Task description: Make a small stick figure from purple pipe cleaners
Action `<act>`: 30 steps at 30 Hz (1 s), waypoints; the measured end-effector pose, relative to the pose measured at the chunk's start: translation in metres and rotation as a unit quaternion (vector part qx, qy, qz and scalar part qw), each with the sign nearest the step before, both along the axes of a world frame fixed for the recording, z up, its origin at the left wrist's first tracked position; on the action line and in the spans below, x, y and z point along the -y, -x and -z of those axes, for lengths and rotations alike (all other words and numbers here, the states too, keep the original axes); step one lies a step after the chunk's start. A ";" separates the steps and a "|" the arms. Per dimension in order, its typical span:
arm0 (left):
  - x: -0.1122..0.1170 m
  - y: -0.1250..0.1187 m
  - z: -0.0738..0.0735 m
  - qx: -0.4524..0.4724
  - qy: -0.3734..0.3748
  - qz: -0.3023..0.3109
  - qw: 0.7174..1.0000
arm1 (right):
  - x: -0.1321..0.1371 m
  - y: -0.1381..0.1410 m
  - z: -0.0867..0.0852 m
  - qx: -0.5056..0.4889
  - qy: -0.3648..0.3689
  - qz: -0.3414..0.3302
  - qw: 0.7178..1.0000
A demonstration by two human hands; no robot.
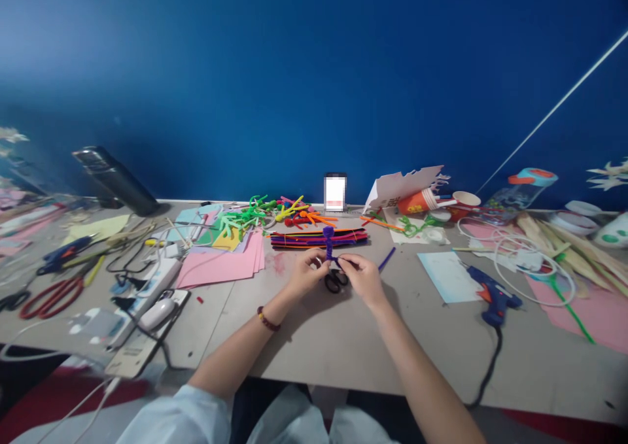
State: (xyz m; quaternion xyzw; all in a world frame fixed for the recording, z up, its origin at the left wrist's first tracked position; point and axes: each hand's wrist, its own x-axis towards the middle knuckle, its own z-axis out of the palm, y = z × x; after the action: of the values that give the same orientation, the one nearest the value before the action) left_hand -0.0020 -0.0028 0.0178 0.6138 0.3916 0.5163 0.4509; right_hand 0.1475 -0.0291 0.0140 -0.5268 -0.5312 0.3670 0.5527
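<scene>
Between my hands stands a small figure of twisted purple pipe cleaner [328,240], with a rounded top and a coiled body. My left hand [309,271] is closed on its lower left side. The fingers of my right hand [360,275] pinch the purple pipe cleaner at the right, and a loose purple end [387,259] sticks out past that hand. Black-handled scissors [335,282] lie on the table just under the figure, their blades hidden. Behind it rests a bundle of coloured pipe cleaners [299,240].
Bent green pipe cleaner pieces [243,220] lie behind on the left, near pink paper [220,271]. A phone [335,192] stands against the blue wall. To the right is a blue glue gun [495,297]; to the left, a power strip [152,293] and red-handled scissors [52,298].
</scene>
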 end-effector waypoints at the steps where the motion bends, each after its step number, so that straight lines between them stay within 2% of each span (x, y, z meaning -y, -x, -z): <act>1: 0.001 -0.001 -0.002 -0.010 -0.019 -0.007 1.000 | 0.000 -0.001 -0.001 -0.006 0.012 -0.003 1.000; 4: 0.004 -0.001 -0.004 -0.033 -0.053 -0.013 0.998 | 0.000 -0.001 -0.003 -0.019 0.041 -0.021 0.999; 6: 0.004 0.000 -0.004 -0.039 -0.047 -0.007 0.998 | 0.001 -0.001 -0.004 -0.033 0.055 -0.038 0.997; 12: 0.003 0.000 0.002 0.050 0.068 0.045 0.995 | 0.003 0.005 -0.001 -0.062 0.075 -0.052 0.994; 16: 0.003 0.000 0.000 0.085 0.098 0.062 0.990 | 0.003 0.005 -0.001 -0.075 0.090 -0.044 0.992; 21: 0.004 0.000 -0.005 0.084 0.101 0.067 0.989 | 0.004 0.005 -0.001 -0.102 0.107 -0.047 0.988; 30: 0.004 -0.001 -0.001 0.067 0.084 0.052 0.993 | 0.005 0.006 -0.004 -0.153 0.120 -0.076 0.978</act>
State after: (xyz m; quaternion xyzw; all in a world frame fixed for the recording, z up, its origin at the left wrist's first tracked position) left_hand -0.0012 -0.0069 0.0185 0.5579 0.3699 0.4971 0.5521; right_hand 0.1413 -0.0341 0.0182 -0.4846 -0.4309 0.5458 0.5307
